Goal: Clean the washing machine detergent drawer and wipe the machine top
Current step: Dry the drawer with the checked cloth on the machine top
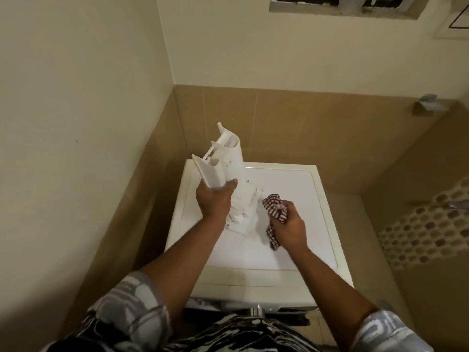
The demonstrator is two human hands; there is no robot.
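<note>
The left hand [215, 199] grips the drawer [223, 161] by its lower end and holds it up on end, tilted a little leftward, above the machine top [291, 199]. The right hand [289, 224] is closed around a bunched checked cloth [275, 212], held just beside the drawer's base and low over the top; whether the cloth touches the surface is hard to tell. Under and behind the left hand sits a pale crumpled heap [243, 214], perhaps paper or a second white part, too washed out to name.

The drawer is held one-handed from the bottom, so its weight stands above the grip. If the plastic is wet or soapy, a push from the cloth could twist it out of the fingers, and it would drop onto the top or down the narrow gap by the left wall [76, 123]. Held on end like this, any leftover water or detergent in the compartments may run down onto the hand and the heap, spreading residue over a surface that has yet to be wiped. The cloth's hanging tail could also snag the heap and drag it off the front edge.
</note>
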